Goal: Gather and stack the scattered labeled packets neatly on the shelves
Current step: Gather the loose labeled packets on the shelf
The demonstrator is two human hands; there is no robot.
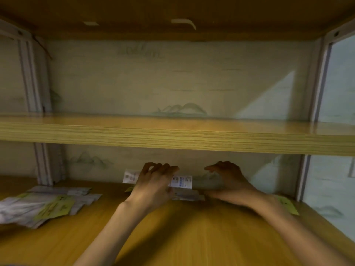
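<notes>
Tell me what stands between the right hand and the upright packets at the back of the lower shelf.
Nothing visible. The right hand hovers just beside the upright packets, which the left hand already holds from the other side.

Illumination is dim and warm, with a yellow cast. A bright wedge of light falls on the back wall [272,96] at right, indicating a source from the right side. The underside of the top shelf [172,12] lies in deep shadow. Motion blur softens the loose packets [44,204] at left. Wide-angle distortion bends the middle shelf [172,135] edges.
</notes>
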